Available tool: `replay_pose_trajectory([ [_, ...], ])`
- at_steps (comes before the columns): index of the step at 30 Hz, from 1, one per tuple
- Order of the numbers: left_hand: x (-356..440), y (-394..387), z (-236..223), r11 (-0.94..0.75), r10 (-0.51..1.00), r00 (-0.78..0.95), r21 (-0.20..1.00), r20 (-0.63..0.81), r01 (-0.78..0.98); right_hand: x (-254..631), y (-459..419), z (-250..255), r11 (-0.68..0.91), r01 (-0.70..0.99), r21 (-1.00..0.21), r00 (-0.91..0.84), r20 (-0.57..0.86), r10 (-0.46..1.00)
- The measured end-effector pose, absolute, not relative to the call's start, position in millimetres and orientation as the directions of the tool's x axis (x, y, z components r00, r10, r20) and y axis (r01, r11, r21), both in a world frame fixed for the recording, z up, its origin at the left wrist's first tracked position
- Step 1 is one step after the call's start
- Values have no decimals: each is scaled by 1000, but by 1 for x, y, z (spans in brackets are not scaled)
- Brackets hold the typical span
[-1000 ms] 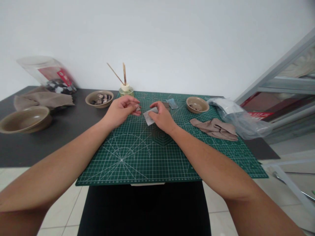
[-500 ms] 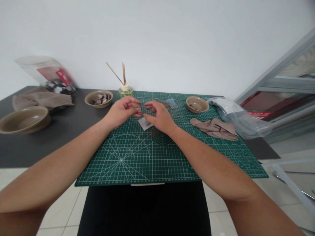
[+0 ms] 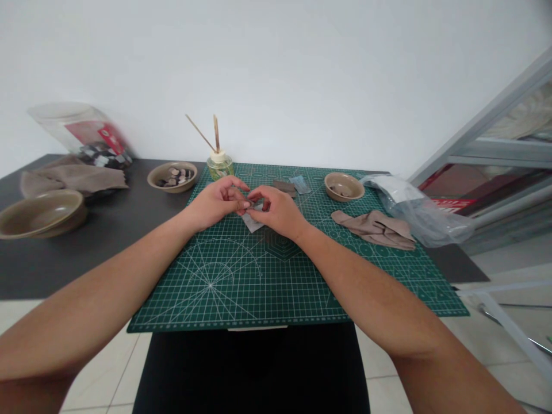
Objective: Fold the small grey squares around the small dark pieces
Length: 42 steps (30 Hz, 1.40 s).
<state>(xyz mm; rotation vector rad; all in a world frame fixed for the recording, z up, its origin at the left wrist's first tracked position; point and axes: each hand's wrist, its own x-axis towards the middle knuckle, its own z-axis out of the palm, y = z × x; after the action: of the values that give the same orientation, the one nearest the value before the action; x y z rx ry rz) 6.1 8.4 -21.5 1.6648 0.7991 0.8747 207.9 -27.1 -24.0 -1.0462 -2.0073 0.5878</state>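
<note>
Over the green cutting mat (image 3: pixel 259 287), just short of the glass reed bottle (image 3: pixel 219 165), a small piece (image 3: pixel 257 204) is held at the fingertips of the left hand (image 3: pixel 212 204), whose thumb and fingers are pinched narrow. It is met there by the right hand (image 3: pixel 281 211), its fingers curled in; whether the piece is also gripped by them cannot be told. Because the piece is largely covered by fingers, its pointing and long axis cannot be made out.

Just below the fingertips a pale grey sheet (image 3: pixel 252 223) is seen, its upper part hidden by the hands. One corner is pointed toward the near edge of the mat; its long axis is not shown, nor is it clear whether the sheet is held or laid down.

A second ago the sheet was pinched by the right hand, well apart from the left. Half a second ago a gap was left between the hands; now it has been closed and their fingertips are brought together, while the sheet's visible corner is set lower than at first.
</note>
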Motion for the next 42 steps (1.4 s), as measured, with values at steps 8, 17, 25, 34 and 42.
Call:
replay_pose_trajectory([
  [8,3,5,-15,-458,824,534,778,189,431,211,-26,-24,493,618,-612,-416,277,866],
  [17,0,6,-6,-632,717,697,452,30,630,211,-23,-23,476,670,-570,-436,217,873],
  [25,0,3,-6,-575,767,640,389,-50,719,213,-26,-17,383,718,-582,-388,122,913],
  [34,4,-3,1,-530,795,589,308,-143,790,209,-26,-19,420,704,-574,-411,153,899],
  [42,3,-2,1,-531,792,593,313,-147,787,215,-26,-12,375,757,-535,-397,79,914],
])
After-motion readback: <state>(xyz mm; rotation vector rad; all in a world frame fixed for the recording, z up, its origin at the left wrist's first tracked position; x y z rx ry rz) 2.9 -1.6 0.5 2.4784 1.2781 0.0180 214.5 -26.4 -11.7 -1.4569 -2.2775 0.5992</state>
